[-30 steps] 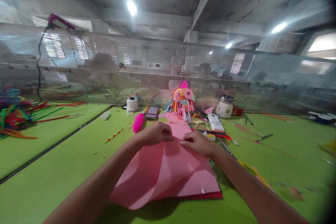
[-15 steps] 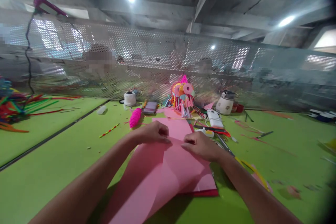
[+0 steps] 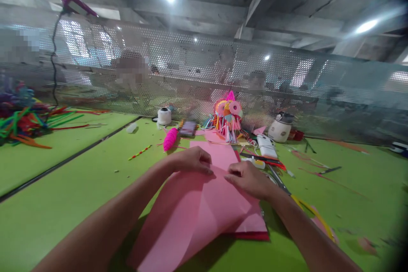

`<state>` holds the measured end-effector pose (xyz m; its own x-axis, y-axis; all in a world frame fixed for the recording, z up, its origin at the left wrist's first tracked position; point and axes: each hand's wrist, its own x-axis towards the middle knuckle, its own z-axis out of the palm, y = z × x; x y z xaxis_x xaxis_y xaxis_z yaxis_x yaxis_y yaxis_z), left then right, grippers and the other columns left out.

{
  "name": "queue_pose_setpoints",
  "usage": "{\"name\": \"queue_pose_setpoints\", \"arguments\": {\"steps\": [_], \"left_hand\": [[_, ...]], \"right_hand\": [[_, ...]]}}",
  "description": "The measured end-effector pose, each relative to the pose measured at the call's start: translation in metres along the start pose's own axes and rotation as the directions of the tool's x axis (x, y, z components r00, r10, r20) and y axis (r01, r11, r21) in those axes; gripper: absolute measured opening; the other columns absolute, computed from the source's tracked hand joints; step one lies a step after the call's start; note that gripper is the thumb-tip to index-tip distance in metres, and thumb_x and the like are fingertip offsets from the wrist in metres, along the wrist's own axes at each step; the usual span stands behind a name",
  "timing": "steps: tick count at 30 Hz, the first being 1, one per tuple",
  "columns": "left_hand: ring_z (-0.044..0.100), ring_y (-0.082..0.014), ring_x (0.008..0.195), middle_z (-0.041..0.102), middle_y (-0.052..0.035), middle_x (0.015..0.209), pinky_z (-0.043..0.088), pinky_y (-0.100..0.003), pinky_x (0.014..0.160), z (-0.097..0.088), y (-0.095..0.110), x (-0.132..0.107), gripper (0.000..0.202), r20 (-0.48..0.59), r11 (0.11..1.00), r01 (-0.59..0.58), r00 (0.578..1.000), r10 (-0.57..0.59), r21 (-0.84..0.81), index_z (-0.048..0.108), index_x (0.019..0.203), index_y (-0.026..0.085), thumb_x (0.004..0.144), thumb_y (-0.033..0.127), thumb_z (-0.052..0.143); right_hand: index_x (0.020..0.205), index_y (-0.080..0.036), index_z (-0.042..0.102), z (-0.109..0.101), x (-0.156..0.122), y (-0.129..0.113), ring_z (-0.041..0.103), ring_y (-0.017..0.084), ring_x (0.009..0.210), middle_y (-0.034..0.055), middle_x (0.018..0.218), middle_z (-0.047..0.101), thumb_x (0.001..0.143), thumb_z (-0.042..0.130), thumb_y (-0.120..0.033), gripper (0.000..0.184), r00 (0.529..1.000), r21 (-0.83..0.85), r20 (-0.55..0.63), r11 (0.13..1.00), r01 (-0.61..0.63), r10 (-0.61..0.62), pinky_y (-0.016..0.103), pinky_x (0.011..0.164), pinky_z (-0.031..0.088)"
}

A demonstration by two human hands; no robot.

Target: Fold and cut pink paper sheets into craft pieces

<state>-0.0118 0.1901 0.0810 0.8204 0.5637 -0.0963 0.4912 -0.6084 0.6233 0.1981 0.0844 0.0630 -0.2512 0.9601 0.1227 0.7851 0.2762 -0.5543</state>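
Note:
A large sheet of pink paper curves up off the table toward me, over a flatter pink stack with a red sheet showing along its edge. My left hand pinches the far side of the sheet between thumb and curled fingers. A short way to the right, my right hand grips the same sheet, its fingers also curled in. Both thumbs point toward each other with a small gap between. Close by my right hand lie a small white glue bottle and scissors with yellow handles.
A perforated metal screen stands along the back of the green table. Before it are a tasselled paper ornament, a bright pink bundle, a thread spool and a white jug. Coloured strips heap at left.
The view has turned slightly left, so the whole scene sits further right. Both hands keep their hold on the pink sheet, in nearly the same place on it.

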Motion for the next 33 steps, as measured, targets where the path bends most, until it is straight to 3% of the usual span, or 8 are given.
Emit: {"name": "queue_pose_setpoints", "arguments": {"steps": [12, 16, 21, 26, 30, 33], "left_hand": [[0.052, -0.0114, 0.061, 0.063, 0.0016, 0.065, 0.036, -0.020, 0.054, 0.009, -0.004, 0.006, 0.024, -0.055, 0.999, -0.046, 0.997, 0.047, 0.023, 0.069, 0.074, 0.014, 0.073, 0.038, 0.063], [0.050, -0.0109, 0.059, 0.061, 0.0013, 0.062, 0.035, -0.020, 0.053, 0.007, -0.010, 0.009, 0.030, -0.075, 0.998, -0.061, 0.995, 0.059, -0.028, 0.068, 0.071, 0.013, 0.074, 0.043, 0.064], [0.045, -0.0099, 0.055, 0.055, 0.0025, 0.057, 0.032, -0.020, 0.051, -0.002, -0.021, 0.012, 0.035, -0.181, 0.994, -0.094, 0.980, 0.083, -0.056, 0.065, 0.066, 0.014, 0.073, 0.048, 0.066], [0.050, -0.0125, 0.059, 0.059, 0.0008, 0.061, 0.037, -0.021, 0.053, -0.006, -0.030, 0.012, 0.035, -0.254, 0.988, -0.104, 0.965, 0.072, -0.115, 0.064, 0.067, 0.015, 0.075, 0.049, 0.066], [0.051, -0.0127, 0.060, 0.059, 0.0007, 0.061, 0.038, -0.022, 0.054, -0.011, -0.025, 0.008, 0.033, -0.284, 0.982, -0.102, 0.957, 0.054, -0.156, 0.064, 0.066, 0.016, 0.074, 0.048, 0.065], [0.049, -0.0123, 0.058, 0.057, 0.0007, 0.059, 0.037, -0.021, 0.054, -0.014, -0.018, 0.004, 0.035, -0.305, 0.977, -0.068, 0.952, 0.003, -0.203, 0.064, 0.064, 0.015, 0.073, 0.049, 0.065]], "right_hand": [[0.058, -0.016, 0.049, 0.004, 0.002, 0.002, 0.037, 0.009, 0.055, -0.0053, 0.055, 0.042, 0.081, 0.055, -0.027, 0.027, 1.000, -0.019, -0.025, 1.000, 0.002, -0.003, 0.024, 0.052, 0.023], [0.059, -0.016, 0.052, -0.017, -0.001, 0.011, 0.036, 0.009, 0.055, -0.0059, 0.056, 0.040, 0.080, 0.057, -0.030, 0.026, 1.000, -0.042, 0.021, 0.999, 0.004, -0.003, 0.023, 0.052, 0.023], [0.070, -0.013, 0.062, -0.056, -0.009, 0.038, 0.043, 0.010, 0.060, -0.0026, 0.063, 0.052, 0.076, 0.063, -0.032, 0.019, 0.993, 0.053, 0.111, 0.998, -0.038, 0.032, 0.023, 0.055, 0.030], [0.080, -0.013, 0.066, -0.069, -0.013, 0.049, 0.049, 0.011, 0.063, -0.0008, 0.068, 0.057, 0.071, 0.069, -0.029, 0.019, 0.996, 0.363, -0.054, 0.931, -0.044, 0.069, 0.024, 0.058, 0.038], [0.088, -0.013, 0.067, -0.072, -0.016, 0.040, 0.053, 0.012, 0.066, 0.0001, 0.073, 0.060, 0.069, 0.073, -0.027, 0.024, 0.961, 0.494, -0.263, 0.868, 0.054, 0.090, 0.025, 0.063, 0.041], [0.103, -0.015, 0.065, -0.074, -0.021, 0.029, 0.054, 0.011, 0.067, -0.0015, 0.075, 0.058, 0.070, 0.075, -0.028, 0.037, 0.937, 0.599, -0.338, 0.788, 0.145, 0.084, 0.024, 0.065, 0.041]]}}
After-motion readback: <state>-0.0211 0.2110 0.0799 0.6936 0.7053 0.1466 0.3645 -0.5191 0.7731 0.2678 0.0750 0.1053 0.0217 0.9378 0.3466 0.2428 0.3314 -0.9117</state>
